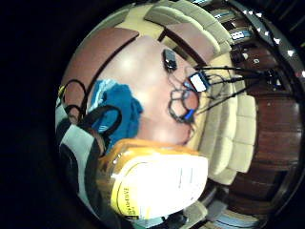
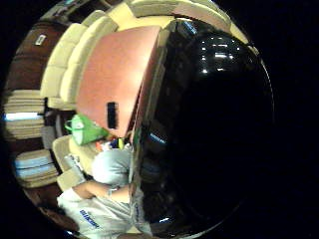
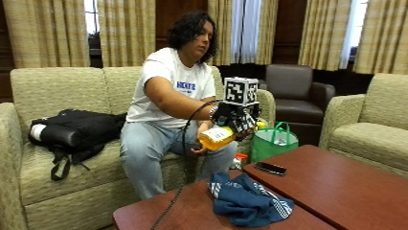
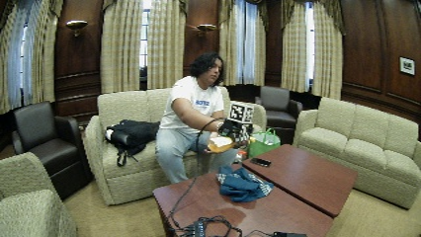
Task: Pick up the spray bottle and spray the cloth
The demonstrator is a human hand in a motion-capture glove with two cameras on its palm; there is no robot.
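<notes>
In the outside view I sit on a sofa and hold a yellow spray bottle [image 3: 217,137] with a white label above my lap, tilted on its side. My gloved right hand [image 3: 237,120] grips its upper end, and my bare left hand [image 3: 203,146] supports its base. The bottle [image 1: 157,186] fills much of the little finger side palm view. A crumpled blue cloth [image 3: 248,201] with white stripes lies on the brown table [image 3: 331,191] in front of me, below and apart from the bottle. The cloth [image 1: 116,112] also shows beside the bottle [image 4: 220,143] from the palm.
A black phone [image 3: 271,167] lies on the table beyond the cloth. A green bag [image 3: 274,141] stands on the floor by my knee. A black backpack [image 3: 76,132] rests on the sofa. Cables and a small device [image 1: 198,81] sit at the table's far end.
</notes>
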